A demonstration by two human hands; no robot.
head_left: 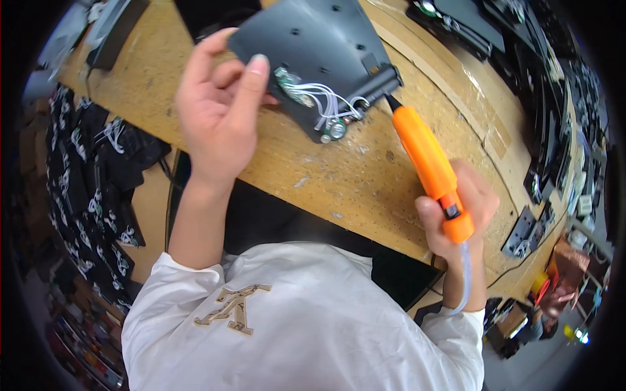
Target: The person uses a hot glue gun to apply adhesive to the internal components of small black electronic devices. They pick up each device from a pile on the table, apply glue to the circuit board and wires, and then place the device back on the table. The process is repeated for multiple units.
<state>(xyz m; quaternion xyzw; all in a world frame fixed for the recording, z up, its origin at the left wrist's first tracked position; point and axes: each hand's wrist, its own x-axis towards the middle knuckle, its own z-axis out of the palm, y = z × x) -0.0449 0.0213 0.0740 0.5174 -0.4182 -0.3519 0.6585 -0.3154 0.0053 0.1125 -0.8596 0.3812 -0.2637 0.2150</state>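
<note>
My left hand grips the left edge of a black plastic panel, thumb on its face, and holds it tilted over the bench. Fixed on the panel are a small green circuit board, a bundle of white wires and a round component at the lower corner. My right hand is wrapped around an orange hot glue gun. Its black nozzle points at the panel's right corner, close to it; whether they touch I cannot tell. A translucent glue stick bends out of its rear end.
The worn wooden bench lies under my hands, with a cardboard strip along its far right. Stacked black panels stand at the right. Many wired black parts are piled at the left. A small wired panel lies by the right edge.
</note>
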